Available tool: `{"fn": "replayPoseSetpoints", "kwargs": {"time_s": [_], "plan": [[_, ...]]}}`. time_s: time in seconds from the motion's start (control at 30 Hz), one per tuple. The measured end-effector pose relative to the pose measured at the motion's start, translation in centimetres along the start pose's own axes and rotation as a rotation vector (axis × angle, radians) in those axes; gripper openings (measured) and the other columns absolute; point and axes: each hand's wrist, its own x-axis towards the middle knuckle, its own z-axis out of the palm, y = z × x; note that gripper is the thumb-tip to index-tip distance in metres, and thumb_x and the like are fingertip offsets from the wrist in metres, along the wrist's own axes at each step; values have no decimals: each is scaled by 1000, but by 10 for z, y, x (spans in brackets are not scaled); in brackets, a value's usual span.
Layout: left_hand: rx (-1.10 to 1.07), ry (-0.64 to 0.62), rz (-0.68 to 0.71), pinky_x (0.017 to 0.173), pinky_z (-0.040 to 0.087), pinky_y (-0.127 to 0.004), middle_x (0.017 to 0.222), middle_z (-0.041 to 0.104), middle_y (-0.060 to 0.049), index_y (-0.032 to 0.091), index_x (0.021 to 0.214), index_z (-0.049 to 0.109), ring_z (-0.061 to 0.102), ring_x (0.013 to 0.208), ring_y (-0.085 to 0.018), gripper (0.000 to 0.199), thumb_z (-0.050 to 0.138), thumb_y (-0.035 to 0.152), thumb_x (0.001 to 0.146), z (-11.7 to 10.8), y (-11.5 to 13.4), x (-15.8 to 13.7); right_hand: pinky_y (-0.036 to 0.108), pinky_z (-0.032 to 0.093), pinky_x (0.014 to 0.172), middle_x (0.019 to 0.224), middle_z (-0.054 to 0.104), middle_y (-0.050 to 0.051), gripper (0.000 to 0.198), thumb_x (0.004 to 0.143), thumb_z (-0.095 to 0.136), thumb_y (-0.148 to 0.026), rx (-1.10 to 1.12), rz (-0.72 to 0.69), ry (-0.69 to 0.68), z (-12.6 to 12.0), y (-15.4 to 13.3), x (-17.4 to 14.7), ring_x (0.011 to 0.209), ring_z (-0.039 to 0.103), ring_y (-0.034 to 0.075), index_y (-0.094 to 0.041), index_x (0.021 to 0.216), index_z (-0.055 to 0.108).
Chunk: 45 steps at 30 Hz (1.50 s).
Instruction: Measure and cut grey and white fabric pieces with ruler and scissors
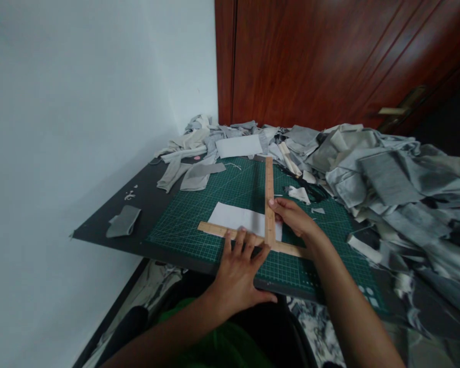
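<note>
A white rectangular piece [230,214], cloth or paper, lies on the green cutting mat [287,268]. One wooden ruler [210,228] runs along its near edge. Spread fingers of my left hand [237,273] rest on that ruler, with the thumb apart near the table's front edge. A second wooden ruler [269,184] stands across the first, pointing away from me over the right part of the white piece. My right hand [293,217] is closed on this second ruler, thumb on its face. The right forearm covers the first ruler's right end.
Heaped grey and off-white fabric pieces [391,179] cover the right side and back of the dark table [157,249]. A folded grey piece [124,221] lies at the left. Black-handled scissors [310,189] sit among scraps. A white roll [364,249] lies at the right. Wall and door stand behind.
</note>
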Motion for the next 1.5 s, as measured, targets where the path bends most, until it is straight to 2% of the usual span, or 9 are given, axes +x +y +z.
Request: {"fn": "replayPoseSetpoints", "kwargs": {"time_s": [0.1, 0.2, 0.3, 0.47, 0.6, 0.83, 0.97, 1.13, 1.5], "plan": [[-11, -5, 4, 117, 6, -74, 161, 34, -14, 35, 154, 38, 15, 152, -47, 108, 66, 88, 65, 0, -1, -1, 26, 27, 45, 53, 43, -6, 57, 71, 71, -76, -14, 10, 40, -15, 6, 4, 47, 36, 11, -22, 65, 54], [-12, 2, 16, 117, 6, -73, 160, 35, -15, 33, 154, 38, 15, 152, -47, 107, 65, 88, 66, 0, -1, -2, 27, 27, 45, 52, 45, -6, 57, 69, 74, -75, -16, 14, 91, -27, 9, 7, 47, 37, 11, -22, 63, 54], [-3, 22, 29, 118, 6, -73, 159, 37, -16, 31, 153, 41, 17, 152, -46, 107, 68, 86, 65, 0, -1, 0, 27, 33, 46, 54, 47, -5, 57, 67, 74, -76, 3, 30, 122, -35, 9, 8, 48, 41, 12, -22, 64, 54], [27, 42, 39, 118, 7, -72, 158, 39, -19, 30, 151, 45, 20, 150, -48, 107, 78, 78, 61, 1, -3, 5, 27, 40, 51, 58, 50, -4, 57, 65, 76, -75, 49, 65, 137, -44, 3, 9, 53, 45, 13, -22, 69, 56], [30, 42, 40, 118, 8, -72, 157, 41, -17, 30, 151, 46, 22, 150, -48, 107, 79, 77, 60, 0, -3, 7, 27, 42, 55, 62, 53, -3, 58, 62, 78, -76, 108, 57, 141, -49, 1, 9, 57, 46, 13, -23, 72, 57], [43, 35, 32, 119, 9, -71, 157, 41, -18, 29, 151, 47, 23, 150, -48, 107, 79, 77, 61, -1, -2, 7, 26, 41, 54, 61, 52, -4, 55, 66, 78, -73, 136, 58, 113, -46, 1, 10, 57, 46, 13, -22, 73, 57], [52, 31, 34, 119, 7, -70, 158, 39, -17, 31, 152, 45, 21, 151, -46, 104, 68, 85, 66, 1, -3, 6, 25, 44, 55, 60, 51, -5, 57, 64, 77, -74, 123, 72, 96, -36, 4, 12, 56, 46, 12, -22, 71, 55], [66, 8, 35, 120, 4, -69, 160, 36, -16, 33, 154, 40, 17, 152, -46, 105, 60, 90, 69, 1, -3, 3, 24, 39, 52, 60, 51, -5, 55, 66, 77, -73, 98, 53, 88, -25, 7, 12, 56, 45, 12, -22, 70, 57], [26, -57, 12, 119, 0, -69, 164, 28, -15, 34, 157, 32, 10, 154, -45, 108, 53, 93, 70, -1, -2, -1, 25, 39, 54, 62, 52, -4, 53, 70, 76, -72, 99, 36, 72, -23, 13, 11, 57, 45, 13, -21, 72, 60]]}}
